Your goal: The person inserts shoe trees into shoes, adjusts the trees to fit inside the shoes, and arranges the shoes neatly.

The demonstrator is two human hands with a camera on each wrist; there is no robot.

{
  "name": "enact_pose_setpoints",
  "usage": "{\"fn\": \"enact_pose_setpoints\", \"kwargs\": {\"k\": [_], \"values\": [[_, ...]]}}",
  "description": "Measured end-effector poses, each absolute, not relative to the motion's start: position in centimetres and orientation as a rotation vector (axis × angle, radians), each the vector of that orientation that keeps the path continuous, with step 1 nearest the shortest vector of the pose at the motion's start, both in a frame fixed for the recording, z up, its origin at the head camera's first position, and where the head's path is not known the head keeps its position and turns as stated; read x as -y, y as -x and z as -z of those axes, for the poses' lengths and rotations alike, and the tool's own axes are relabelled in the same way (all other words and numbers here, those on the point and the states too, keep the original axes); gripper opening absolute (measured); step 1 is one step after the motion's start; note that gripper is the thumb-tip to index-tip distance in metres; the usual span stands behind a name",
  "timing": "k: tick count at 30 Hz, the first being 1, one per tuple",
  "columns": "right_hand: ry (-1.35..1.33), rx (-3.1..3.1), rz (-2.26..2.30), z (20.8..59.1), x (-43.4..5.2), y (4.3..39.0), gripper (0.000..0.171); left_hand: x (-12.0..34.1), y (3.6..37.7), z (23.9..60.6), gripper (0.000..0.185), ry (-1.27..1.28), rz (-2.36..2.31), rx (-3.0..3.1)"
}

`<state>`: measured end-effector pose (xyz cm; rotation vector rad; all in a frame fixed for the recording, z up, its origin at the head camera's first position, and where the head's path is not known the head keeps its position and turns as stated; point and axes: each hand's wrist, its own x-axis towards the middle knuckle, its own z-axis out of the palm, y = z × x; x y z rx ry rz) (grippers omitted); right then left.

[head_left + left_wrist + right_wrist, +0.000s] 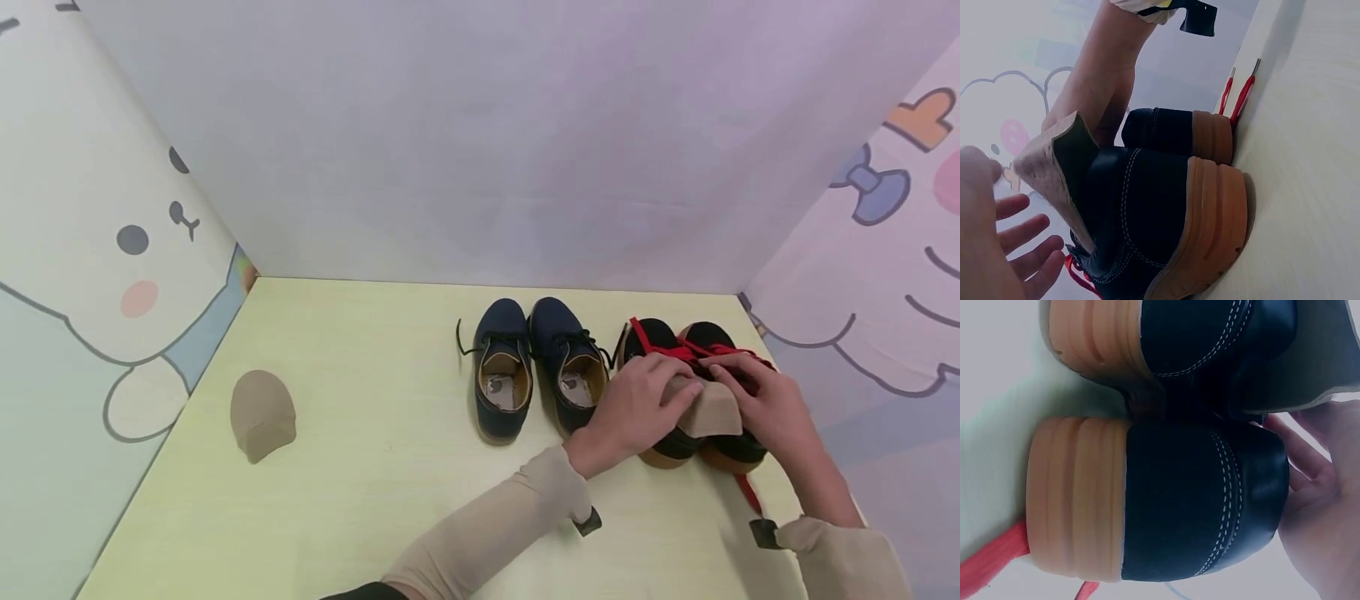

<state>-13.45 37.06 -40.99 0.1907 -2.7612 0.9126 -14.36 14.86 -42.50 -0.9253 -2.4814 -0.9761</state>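
Both hands' (637,408) (757,400) grip pinches the beige insole (712,412), half hiding black shoes (675,446).

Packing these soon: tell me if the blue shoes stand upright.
Upright: both blue shoes rest on their soles, openings facing up, insoles visible.

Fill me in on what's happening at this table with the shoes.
A person works over a pair of black shoes with red laces at the right end of the pale table. The left hand and right hand together hold a beige insole above the shoes' openings. A pair of navy shoes stands just to the left, with insoles inside. A second beige piece lies alone far left.
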Motion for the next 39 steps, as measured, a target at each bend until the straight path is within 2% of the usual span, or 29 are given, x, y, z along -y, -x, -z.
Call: {"fn": "enact_pose_setpoints", "kwargs": {"k": [3, 8, 11, 23, 30, 39], "values": [[-0.205, 2.776, -0.913, 41.0, -37.3, 13.5, 0.022, -15.1, 13.9, 42.6, 0.035, 0.96, 0.934, 2.467], [-0.265, 2.808, -0.959, 40.8, -37.4, 13.6, 0.024, -15.9, 12.8, 43.2, 0.063, 0.974, 0.746, 2.378], [-0.315, 2.816, -0.979, 40.7, -37.4, 13.6, 0.024, -16.3, 12.1, 43.7, 0.07, 0.974, 0.655, 2.336], [-0.397, 2.827, -0.941, 40.5, -37.3, 14.5, 0.027, -16.7, 11.5, 44.6, 0.054, 0.955, 0.369, 2.227], [-0.547, 2.73, -0.794, 40.8, -37.3, 14.8, 0.034, -16.9, 10.9, 44.6, 0.038, 0.931, 0.335, 2.162], [-0.637, 2.599, -0.733, 41.5, -37.2, 15.1, 0.037, -17.1, 10.6, 44.2, 0.039, 0.913, 0.203, 2.147]]}}
